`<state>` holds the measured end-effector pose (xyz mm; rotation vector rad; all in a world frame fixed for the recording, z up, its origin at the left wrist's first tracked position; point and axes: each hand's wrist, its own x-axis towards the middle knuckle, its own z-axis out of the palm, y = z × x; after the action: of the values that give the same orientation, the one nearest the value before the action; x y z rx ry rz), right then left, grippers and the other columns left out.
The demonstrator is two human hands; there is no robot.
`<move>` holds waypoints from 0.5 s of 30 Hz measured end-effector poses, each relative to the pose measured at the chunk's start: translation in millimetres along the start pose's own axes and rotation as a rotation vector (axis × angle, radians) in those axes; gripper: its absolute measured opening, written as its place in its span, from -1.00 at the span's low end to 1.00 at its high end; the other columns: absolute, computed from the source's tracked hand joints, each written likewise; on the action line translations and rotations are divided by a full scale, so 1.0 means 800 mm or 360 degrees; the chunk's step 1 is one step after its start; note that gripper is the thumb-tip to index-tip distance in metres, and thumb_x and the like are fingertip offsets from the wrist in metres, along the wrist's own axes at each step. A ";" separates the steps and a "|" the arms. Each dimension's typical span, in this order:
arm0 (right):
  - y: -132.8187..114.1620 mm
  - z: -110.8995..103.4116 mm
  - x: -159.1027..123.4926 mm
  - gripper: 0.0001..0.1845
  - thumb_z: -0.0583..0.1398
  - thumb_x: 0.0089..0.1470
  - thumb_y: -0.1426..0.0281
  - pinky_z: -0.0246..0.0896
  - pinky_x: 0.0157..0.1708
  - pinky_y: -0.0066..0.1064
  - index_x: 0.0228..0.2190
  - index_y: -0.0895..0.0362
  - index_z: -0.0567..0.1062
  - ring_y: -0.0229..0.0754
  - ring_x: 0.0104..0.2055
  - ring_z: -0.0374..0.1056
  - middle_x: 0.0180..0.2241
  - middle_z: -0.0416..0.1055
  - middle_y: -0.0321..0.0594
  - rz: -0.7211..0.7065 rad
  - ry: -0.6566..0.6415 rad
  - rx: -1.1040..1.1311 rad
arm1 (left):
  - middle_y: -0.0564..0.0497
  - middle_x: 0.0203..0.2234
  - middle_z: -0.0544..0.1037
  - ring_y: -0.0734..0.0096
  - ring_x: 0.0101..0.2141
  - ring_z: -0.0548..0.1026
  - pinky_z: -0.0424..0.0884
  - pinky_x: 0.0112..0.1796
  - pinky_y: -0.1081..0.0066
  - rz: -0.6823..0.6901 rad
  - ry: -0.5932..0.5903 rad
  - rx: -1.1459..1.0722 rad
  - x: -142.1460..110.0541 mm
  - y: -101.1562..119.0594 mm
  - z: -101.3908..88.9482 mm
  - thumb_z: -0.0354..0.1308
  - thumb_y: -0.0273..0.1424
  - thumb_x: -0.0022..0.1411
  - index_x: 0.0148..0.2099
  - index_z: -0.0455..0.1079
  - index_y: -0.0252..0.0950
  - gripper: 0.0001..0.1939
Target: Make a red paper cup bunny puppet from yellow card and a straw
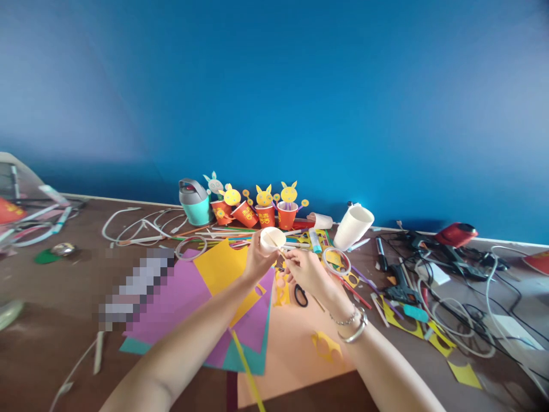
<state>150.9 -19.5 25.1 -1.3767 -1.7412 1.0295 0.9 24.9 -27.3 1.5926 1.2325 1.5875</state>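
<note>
My left hand [258, 257] is wrapped round a paper cup [273, 238], its white inside tilted towards me. Pinched in my right hand [305, 272] is a thin tan stick [281, 252], with its tip at the cup's rim; its exact kind is too small to make out. Under both hands lie coloured sheets: purple [171, 303], yellow [218, 266] and peach [295, 355]. Black-handled scissors [301, 296] rest just below my right hand, partly hidden. Behind the cup stand several red paper cups [287, 216] topped with yellow paper animal heads [289, 193].
A teal and grey container [195, 203] stands by the blue wall, beside white cables [146, 229]. To the right are a white cup-shaped roll [354, 226], a tape roll [336, 261], a glue gun [402, 286], tangled wires and yellow scraps [465, 373]. Thin coloured sticks [231, 233] lie behind my hands.
</note>
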 end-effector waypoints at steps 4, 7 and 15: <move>-0.010 0.003 0.000 -0.84 0.13 0.05 0.34 0.22 -0.63 -0.52 -0.49 0.12 0.45 -0.28 -0.61 0.37 -0.61 0.43 -0.28 0.0164 -0.0064 0.0227 | -0.04 -0.21 0.44 0.29 -0.20 0.46 0.39 -0.18 0.27 0.0027 0.0006 0.0037 0.001 0.005 -0.001 0.21 -0.49 -0.09 -0.04 0.23 -0.22 -0.50; -0.021 0.003 0.000 -0.75 0.15 0.03 0.26 0.22 -0.66 -0.53 -0.56 0.15 0.39 -0.29 -0.64 0.36 -0.64 0.39 -0.29 0.0258 -0.0103 0.0343 | -0.02 -0.25 0.45 0.32 -0.24 0.46 0.40 -0.22 0.30 0.0010 0.0004 0.0040 0.001 0.008 -0.003 0.20 -0.50 -0.09 -0.06 0.24 -0.23 -0.53; -0.017 -0.001 0.008 -0.69 0.19 -0.06 0.17 0.19 -0.68 -0.57 -0.52 0.19 0.39 -0.30 -0.64 0.36 -0.63 0.39 -0.27 0.0357 -0.0255 0.0727 | 0.02 -0.31 0.44 0.33 -0.27 0.45 0.40 -0.27 0.34 -0.0087 -0.0001 0.0094 0.003 0.018 -0.007 0.23 -0.44 -0.08 -0.09 0.24 -0.25 -0.56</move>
<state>144.5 -14.9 37.9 -1.2334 -1.3578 1.5851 -1.7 19.8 -12.8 1.5820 1.3228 1.5294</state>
